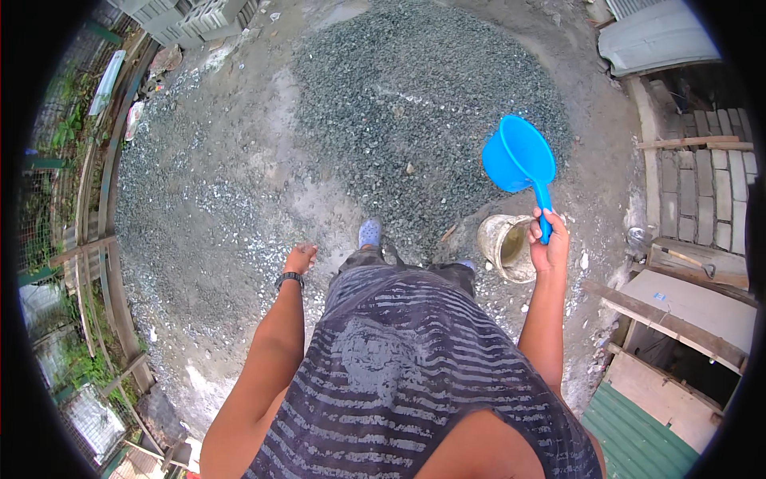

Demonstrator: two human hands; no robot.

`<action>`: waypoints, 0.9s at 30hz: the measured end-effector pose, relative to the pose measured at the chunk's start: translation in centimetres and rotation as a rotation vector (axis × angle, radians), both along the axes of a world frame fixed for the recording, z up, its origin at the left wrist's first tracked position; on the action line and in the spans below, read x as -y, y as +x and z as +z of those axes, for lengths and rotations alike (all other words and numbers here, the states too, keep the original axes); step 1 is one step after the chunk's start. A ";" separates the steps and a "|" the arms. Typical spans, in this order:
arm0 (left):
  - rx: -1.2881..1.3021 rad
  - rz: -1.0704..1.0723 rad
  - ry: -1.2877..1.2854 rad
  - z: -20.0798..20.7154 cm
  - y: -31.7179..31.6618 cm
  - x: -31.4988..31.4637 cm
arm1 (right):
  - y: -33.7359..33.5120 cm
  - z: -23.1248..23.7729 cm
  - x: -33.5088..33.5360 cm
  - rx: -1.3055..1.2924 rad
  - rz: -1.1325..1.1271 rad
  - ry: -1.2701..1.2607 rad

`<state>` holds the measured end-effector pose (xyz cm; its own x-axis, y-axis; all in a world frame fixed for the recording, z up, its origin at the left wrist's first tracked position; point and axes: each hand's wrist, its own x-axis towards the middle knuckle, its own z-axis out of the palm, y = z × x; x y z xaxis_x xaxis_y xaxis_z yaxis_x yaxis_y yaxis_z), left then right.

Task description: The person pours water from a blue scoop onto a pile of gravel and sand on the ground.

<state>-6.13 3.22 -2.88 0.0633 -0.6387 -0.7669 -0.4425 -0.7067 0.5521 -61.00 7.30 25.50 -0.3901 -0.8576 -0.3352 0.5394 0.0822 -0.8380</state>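
Observation:
A blue plastic dipper [511, 156] is held up by its handle, with my right hand [550, 239] wrapped round it. Its wide bowl points away from me, over the edge of the gravel. Just left of that hand, a dirty whitish bucket [488, 239] stands on the ground with murky liquid inside. My left hand [301, 258] hangs at my left side, a dark watch on its wrist. Its fingers are curled in, and nothing shows in them.
A large grey gravel pile [423, 96] spreads ahead of my feet. Stacked concrete blocks [195, 20] stand at the far left. A wood and wire fence [96, 239] runs along the left. On the right are a block wall [706, 195] and a wooden board structure [686, 307].

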 end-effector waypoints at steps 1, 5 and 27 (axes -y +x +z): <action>-0.012 -0.015 0.006 -0.2 0.5 -0.4 | 0.4 -0.4 -0.8 -0.019 -0.024 0.058; -0.029 0.071 0.001 0.0 0.6 -1.0 | 1.6 -3.0 -5.5 0.060 -0.081 0.231; -0.082 0.006 -0.128 0.9 -0.8 -1.4 | 5.5 -0.7 2.4 0.048 0.150 0.074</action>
<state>-6.90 4.66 -1.99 0.0078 -0.7312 -0.6821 -0.3882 -0.6308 0.6719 -55.45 4.88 24.77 -0.2417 -0.8772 -0.4147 0.5555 0.2253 -0.8004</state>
